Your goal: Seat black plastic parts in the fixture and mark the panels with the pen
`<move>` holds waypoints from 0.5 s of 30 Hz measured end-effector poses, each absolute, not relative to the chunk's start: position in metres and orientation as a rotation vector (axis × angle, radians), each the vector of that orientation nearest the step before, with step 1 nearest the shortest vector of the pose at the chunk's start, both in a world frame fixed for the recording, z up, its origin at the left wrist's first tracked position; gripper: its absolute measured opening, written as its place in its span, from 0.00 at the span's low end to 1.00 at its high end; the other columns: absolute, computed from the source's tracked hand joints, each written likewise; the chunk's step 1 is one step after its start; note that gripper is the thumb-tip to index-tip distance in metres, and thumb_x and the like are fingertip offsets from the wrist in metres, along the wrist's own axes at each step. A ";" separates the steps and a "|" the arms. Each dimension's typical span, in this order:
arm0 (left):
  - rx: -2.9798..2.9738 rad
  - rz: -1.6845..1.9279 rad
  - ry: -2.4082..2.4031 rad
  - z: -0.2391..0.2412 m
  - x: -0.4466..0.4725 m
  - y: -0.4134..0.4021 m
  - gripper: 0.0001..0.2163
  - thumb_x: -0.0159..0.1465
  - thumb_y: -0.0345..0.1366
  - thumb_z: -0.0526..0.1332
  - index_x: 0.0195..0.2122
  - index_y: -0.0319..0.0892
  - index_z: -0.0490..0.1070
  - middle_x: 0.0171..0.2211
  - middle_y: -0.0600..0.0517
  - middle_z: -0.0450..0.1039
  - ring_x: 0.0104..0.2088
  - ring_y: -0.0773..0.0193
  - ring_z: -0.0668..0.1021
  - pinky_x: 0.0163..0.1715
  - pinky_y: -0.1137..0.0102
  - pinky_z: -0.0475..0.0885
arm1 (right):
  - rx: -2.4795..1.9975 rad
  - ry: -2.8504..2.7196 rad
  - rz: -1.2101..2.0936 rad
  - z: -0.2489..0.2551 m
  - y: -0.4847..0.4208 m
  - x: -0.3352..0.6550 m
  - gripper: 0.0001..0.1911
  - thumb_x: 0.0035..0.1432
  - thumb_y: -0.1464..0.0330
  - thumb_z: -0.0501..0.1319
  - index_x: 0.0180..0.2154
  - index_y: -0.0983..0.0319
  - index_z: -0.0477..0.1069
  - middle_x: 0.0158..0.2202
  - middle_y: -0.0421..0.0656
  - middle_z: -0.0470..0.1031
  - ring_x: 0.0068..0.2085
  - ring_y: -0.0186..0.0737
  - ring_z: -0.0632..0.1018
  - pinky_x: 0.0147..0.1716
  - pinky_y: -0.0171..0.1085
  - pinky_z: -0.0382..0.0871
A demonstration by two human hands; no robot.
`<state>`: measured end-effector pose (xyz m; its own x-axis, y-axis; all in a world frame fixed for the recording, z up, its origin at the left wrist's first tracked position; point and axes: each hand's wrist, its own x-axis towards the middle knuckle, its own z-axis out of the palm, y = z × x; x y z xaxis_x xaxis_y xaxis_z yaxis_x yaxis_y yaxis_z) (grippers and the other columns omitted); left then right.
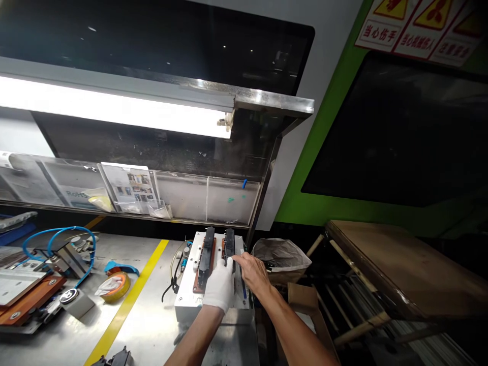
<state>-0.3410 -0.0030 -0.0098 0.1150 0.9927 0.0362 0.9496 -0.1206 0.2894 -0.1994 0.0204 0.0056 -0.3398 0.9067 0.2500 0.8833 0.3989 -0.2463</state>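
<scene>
My gloved left hand (pixel 219 287) flat on near end of right black strip (pixel 227 244) in white fixture (pixel 188 295) – pinning it, gripping nothing. Bare right hand (pixel 253 272) curled at strip's right edge, fingertips touching – steadying. Second strip (pixel 206 251) just left.

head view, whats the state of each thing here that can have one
tube light: lit
left hand: gloved, resting on the right black bar
right hand: bare, fingers touching the right black bar
right black bar: seated in the white fixture
left black bar: seated, untouched
tape roll: lying flat
blue hose: looped
</scene>
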 end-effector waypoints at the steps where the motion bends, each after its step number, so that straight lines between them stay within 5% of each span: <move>1: 2.172 0.327 1.929 -0.007 -0.341 -0.003 0.30 0.63 0.22 0.49 0.67 0.41 0.59 0.54 0.36 0.67 0.42 0.55 0.82 0.38 0.65 0.78 | -1.551 -2.296 0.105 0.005 0.022 -0.201 0.26 0.64 0.76 0.48 0.52 0.48 0.76 0.39 0.41 0.77 0.38 0.39 0.77 0.35 0.36 0.61; 9: 2.152 0.308 1.856 0.000 -0.342 0.003 0.31 0.65 0.27 0.50 0.71 0.42 0.52 0.60 0.31 0.65 0.46 0.44 0.82 0.43 0.53 0.79 | -1.558 -1.742 0.248 -0.027 0.003 -0.196 0.25 0.71 0.67 0.42 0.61 0.58 0.68 0.51 0.49 0.77 0.49 0.44 0.78 0.46 0.37 0.70; 12: 2.147 0.380 1.841 -0.001 -0.346 -0.004 0.30 0.66 0.30 0.51 0.70 0.40 0.54 0.60 0.31 0.66 0.43 0.43 0.82 0.41 0.50 0.79 | -1.647 -1.235 0.435 -0.080 -0.048 -0.176 0.29 0.70 0.52 0.44 0.60 0.62 0.66 0.54 0.54 0.77 0.52 0.49 0.79 0.47 0.40 0.73; 15: 2.069 0.668 1.783 -0.012 -0.352 -0.033 0.23 0.68 0.35 0.52 0.64 0.42 0.64 0.65 0.37 0.63 0.57 0.43 0.76 0.56 0.49 0.75 | -1.878 -0.958 0.655 -0.156 -0.110 -0.160 0.29 0.64 0.45 0.47 0.51 0.58 0.70 0.48 0.54 0.80 0.47 0.53 0.82 0.39 0.40 0.76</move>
